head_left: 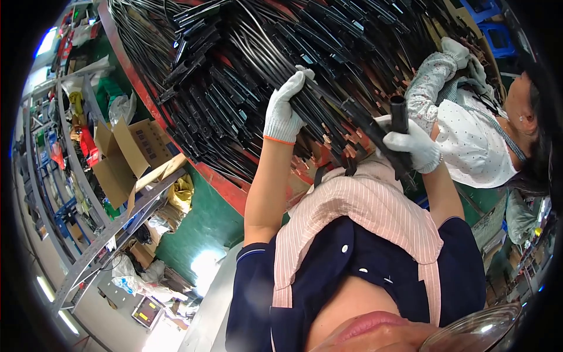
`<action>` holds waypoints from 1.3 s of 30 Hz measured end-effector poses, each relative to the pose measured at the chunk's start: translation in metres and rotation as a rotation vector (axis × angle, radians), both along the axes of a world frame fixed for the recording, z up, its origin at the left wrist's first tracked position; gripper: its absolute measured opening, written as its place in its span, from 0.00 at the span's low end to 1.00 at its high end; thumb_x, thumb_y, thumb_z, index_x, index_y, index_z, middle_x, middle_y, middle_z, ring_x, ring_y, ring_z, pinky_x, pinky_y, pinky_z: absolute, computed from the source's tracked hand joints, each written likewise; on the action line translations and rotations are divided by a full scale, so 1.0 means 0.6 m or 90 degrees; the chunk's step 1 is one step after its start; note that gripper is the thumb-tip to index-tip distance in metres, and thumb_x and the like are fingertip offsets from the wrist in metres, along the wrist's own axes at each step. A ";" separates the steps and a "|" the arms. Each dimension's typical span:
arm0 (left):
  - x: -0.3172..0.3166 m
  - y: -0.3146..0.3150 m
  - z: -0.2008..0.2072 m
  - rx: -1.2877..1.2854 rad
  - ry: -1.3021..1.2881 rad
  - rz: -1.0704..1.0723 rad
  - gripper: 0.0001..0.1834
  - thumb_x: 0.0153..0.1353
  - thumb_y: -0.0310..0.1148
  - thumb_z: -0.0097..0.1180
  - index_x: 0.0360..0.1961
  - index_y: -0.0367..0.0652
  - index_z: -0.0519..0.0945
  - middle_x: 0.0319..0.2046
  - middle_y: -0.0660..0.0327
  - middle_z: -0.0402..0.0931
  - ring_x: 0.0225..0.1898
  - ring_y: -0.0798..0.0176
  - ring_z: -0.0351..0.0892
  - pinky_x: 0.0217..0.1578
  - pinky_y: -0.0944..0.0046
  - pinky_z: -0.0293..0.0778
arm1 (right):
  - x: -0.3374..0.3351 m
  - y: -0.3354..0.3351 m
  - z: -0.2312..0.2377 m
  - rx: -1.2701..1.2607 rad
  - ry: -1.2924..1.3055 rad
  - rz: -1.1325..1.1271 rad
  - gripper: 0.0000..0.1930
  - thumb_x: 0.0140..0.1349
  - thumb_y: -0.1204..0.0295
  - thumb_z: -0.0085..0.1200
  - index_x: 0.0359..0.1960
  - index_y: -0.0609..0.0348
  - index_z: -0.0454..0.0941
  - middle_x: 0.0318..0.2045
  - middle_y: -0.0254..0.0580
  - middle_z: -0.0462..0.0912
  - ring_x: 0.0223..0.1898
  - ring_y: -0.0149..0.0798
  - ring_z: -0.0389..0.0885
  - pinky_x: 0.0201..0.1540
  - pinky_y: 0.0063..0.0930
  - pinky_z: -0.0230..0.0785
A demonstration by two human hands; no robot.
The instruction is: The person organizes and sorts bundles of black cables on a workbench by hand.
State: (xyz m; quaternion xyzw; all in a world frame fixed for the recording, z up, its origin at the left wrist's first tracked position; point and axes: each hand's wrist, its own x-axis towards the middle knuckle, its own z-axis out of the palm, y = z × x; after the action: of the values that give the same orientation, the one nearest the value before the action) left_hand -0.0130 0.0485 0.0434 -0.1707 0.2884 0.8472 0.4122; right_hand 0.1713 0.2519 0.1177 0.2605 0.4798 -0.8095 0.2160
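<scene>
- Over the red worktable (221,189), left hand (286,108): gloved fingers clamped around black cables (265,61).
- Right hand (419,146): gloved fingers closed around a black tube (400,120).
- Surrounding: cable heap (229,100); co-worker's sleeve (431,76) near at right.
- Beyond the worktable's left edge: green floor (205,226), open carton (143,146).

Left grip (286,108): black cables (258,53) crowding far side and left; passage nearer, left of the forearm (268,188), over green floor (205,220). Right grip (416,146): co-worker's sleeve (431,82) just beyond, right.
</scene>
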 end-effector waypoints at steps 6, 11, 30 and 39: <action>0.003 0.004 0.014 -0.135 0.061 0.001 0.12 0.59 0.27 0.62 0.43 0.38 0.76 0.38 0.57 0.80 0.38 0.63 0.81 0.35 0.62 0.82 | -0.001 -0.028 0.031 0.537 0.066 0.142 0.27 0.51 0.70 0.66 0.55 0.57 0.76 0.38 0.37 0.83 0.40 0.25 0.80 0.47 0.24 0.72; -0.001 0.015 0.016 -0.180 0.071 -0.044 0.09 0.59 0.26 0.61 0.40 0.38 0.77 0.38 0.57 0.80 0.37 0.62 0.82 0.35 0.62 0.83 | -0.047 -0.051 0.008 0.590 0.148 0.134 0.23 0.52 0.68 0.67 0.51 0.59 0.78 0.31 0.37 0.83 0.35 0.26 0.80 0.44 0.25 0.73; 0.013 -0.023 0.036 -0.113 0.003 -0.033 0.17 0.66 0.32 0.55 0.53 0.39 0.70 0.40 0.57 0.77 0.39 0.60 0.80 0.42 0.57 0.82 | -0.289 -0.062 -0.076 0.853 0.176 0.324 0.20 0.55 0.56 0.60 0.48 0.46 0.80 0.33 0.44 0.85 0.36 0.51 0.84 0.41 0.41 0.76; -0.048 -0.037 -0.039 0.242 -0.015 0.049 0.13 0.67 0.33 0.53 0.45 0.34 0.69 0.38 0.59 0.70 0.36 0.63 0.71 0.40 0.64 0.74 | -0.212 0.003 -0.039 0.220 0.021 0.013 0.19 0.59 0.62 0.63 0.45 0.62 0.80 0.27 0.27 0.79 0.28 0.21 0.75 0.33 0.19 0.69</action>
State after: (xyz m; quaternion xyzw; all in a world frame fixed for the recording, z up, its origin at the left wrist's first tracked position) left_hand -0.0418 0.0264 0.0202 -0.1107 0.1119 0.8995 0.4075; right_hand 0.0441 0.2536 0.0943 0.2752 0.6180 -0.7169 0.1684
